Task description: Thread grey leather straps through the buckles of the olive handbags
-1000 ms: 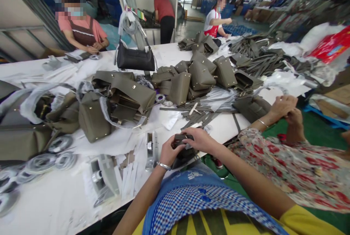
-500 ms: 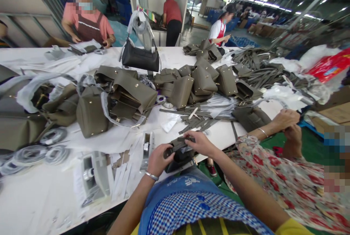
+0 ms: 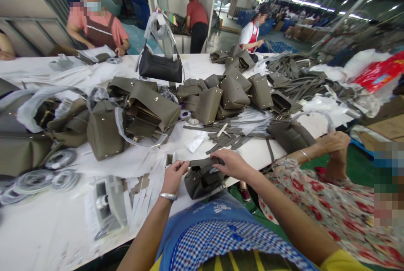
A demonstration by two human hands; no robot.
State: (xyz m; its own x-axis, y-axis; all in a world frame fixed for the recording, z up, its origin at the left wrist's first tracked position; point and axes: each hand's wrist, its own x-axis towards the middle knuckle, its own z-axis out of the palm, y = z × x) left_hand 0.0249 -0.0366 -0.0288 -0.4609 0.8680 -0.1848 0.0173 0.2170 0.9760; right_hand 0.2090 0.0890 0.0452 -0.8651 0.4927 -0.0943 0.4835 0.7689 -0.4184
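A dark olive bag (image 3: 197, 183) sits at the table's front edge against the blue apron. Above its opening runs a flat olive strap (image 3: 201, 163). My left hand (image 3: 174, 176) pinches the strap's left end between thumb and fingers, left of the bag. My right hand (image 3: 230, 163) is closed on the strap's right part at the bag's top right. The fingertips of my right hand are partly hidden by the strap. Just behind my left hand stands a small tape dispenser (image 3: 171, 159), mostly covered by the hand.
Olive bags (image 3: 158, 104) crowd the white table (image 3: 63, 229). Loose straps (image 3: 232, 134) lie beyond my hands. A larger tape dispenser (image 3: 109, 205) stands at the left. A co-worker's hands (image 3: 336, 144) are close on the right; other people stand across the table.
My left hand has moved left and slightly up from the bag with the strap's end, showing more of the bag. My right hand has barely moved. The co-worker's hands hold a clear-wrapped loop.
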